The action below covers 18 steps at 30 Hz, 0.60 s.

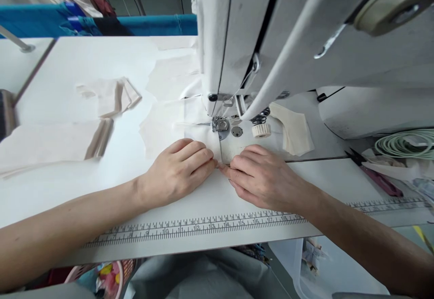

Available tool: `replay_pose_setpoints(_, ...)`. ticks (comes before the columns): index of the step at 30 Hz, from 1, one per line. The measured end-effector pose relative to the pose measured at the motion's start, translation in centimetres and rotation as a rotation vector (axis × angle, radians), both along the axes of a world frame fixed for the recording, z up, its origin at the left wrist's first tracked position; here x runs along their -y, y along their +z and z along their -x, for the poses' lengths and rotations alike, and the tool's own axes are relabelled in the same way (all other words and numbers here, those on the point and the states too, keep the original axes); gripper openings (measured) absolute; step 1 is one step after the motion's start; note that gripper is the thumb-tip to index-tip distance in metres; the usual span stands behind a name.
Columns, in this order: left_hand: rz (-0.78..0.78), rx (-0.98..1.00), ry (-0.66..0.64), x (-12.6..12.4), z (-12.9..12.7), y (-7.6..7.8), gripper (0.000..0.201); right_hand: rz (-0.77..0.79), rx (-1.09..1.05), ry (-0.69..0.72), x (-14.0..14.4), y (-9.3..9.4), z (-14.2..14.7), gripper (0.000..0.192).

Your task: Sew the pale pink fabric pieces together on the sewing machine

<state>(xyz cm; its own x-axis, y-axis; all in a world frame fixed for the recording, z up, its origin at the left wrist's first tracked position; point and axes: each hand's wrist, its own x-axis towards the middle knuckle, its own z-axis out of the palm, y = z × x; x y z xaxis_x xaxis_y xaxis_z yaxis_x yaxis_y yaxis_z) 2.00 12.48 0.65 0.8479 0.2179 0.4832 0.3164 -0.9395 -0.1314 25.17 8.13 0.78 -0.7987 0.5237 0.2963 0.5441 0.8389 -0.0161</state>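
My left hand (pixel 179 168) lies flat, fingers together, pressing a small white fabric piece (pixel 196 132) onto the table just in front of the presser foot (pixel 220 125) of a white sewing machine (pixel 271 41). My right hand (pixel 261 174) rests opposite, its fingertips meeting the left ones at the fabric's near edge below the needle. Both hands pinch or hold down that edge. The fabric runs back under the foot.
Cut pale fabric pieces (pixel 108 97) lie stacked at left and more (pixel 50 143) nearer. A folded cream scrap (pixel 294 129) sits right of the needle. Scissors (pixel 373 172), a green cord coil (pixel 407 144), a printed ruler (pixel 203 226) along the table's front edge, a pink basket (pixel 101 276) below.
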Motion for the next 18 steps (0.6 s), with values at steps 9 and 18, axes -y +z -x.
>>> replay_pose_setpoints(9,0.010,0.000,-0.003,0.06,-0.01,-0.05,0.008,-0.012,0.006,-0.005,0.04,0.19,0.02,0.023)
replay_pose_setpoints(18,0.029,-0.006,0.017,0.15,-0.08,-0.26,0.010,0.021,-0.012,-0.038,0.17,0.42,-0.03,0.028)
